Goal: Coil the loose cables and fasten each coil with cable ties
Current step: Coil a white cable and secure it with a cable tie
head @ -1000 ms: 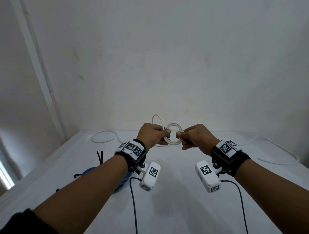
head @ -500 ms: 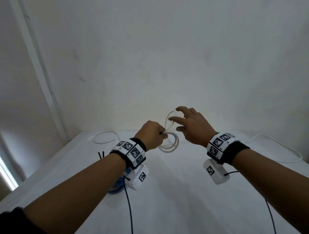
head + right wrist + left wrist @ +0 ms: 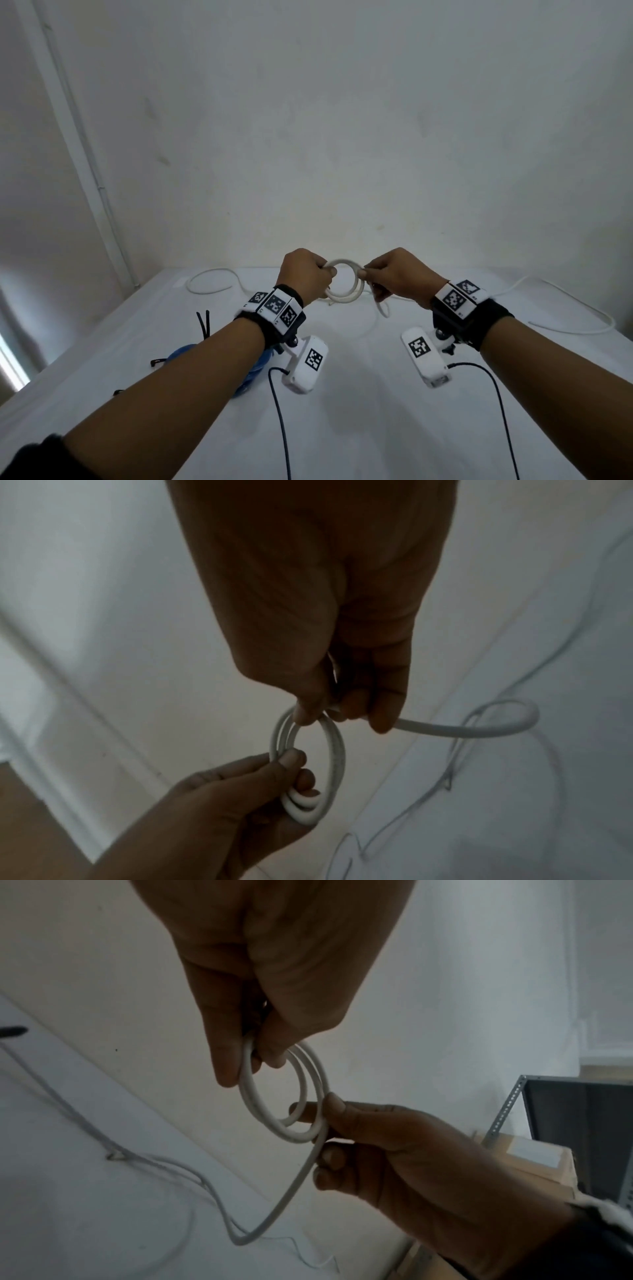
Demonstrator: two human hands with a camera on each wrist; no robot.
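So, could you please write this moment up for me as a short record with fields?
setting: white table against a pale wall
left hand: grips the left side of the white cable coil
right hand: pinches the coil's right side, with the cable running on through its fingers
coil: a few loops, held above the table, no tie on it
loose cable: trails across the table to the right
black cable ties: lie on the table at left
blue coil: on the table, partly hidden under the left forearm

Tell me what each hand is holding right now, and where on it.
Both hold the white cable coil: the left hand grips its left side, the right hand pinches its right side, where the loose length feeds in.
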